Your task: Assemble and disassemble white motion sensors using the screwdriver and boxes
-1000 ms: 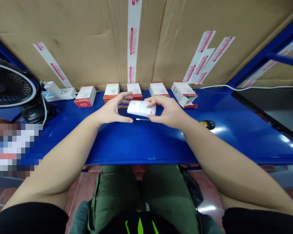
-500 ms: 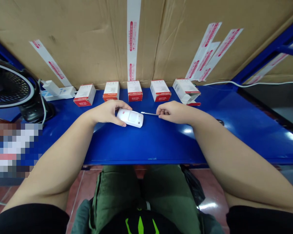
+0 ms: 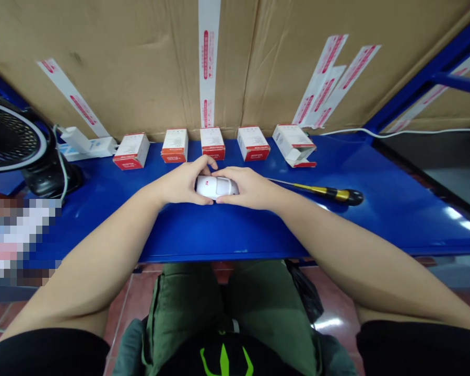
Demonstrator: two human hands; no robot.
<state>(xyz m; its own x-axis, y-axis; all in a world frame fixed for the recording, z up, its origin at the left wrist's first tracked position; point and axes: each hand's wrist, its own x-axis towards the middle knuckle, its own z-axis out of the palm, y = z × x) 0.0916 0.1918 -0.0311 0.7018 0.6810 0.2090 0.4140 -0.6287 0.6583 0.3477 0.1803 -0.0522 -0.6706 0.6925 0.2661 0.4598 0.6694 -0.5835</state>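
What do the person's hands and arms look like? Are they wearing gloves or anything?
No gloves: the left hand and the right hand are both bare. I can't see any rings, watch or bracelet. The forearms are bare too, and plain black short sleeves cover the upper arms.

My left hand (image 3: pixel 186 184) and right hand (image 3: pixel 248 189) grip the white device (image 3: pixel 211 187) from either side, with the screwdriver (image 3: pixel 331 194) lying to the right on the blue table (image 3: pixel 227 235).

Black fan (image 3: pixel 8 134) beside white power strip (image 3: pixel 101 147); taped cardboard (image 3: pixel 137 78) behind
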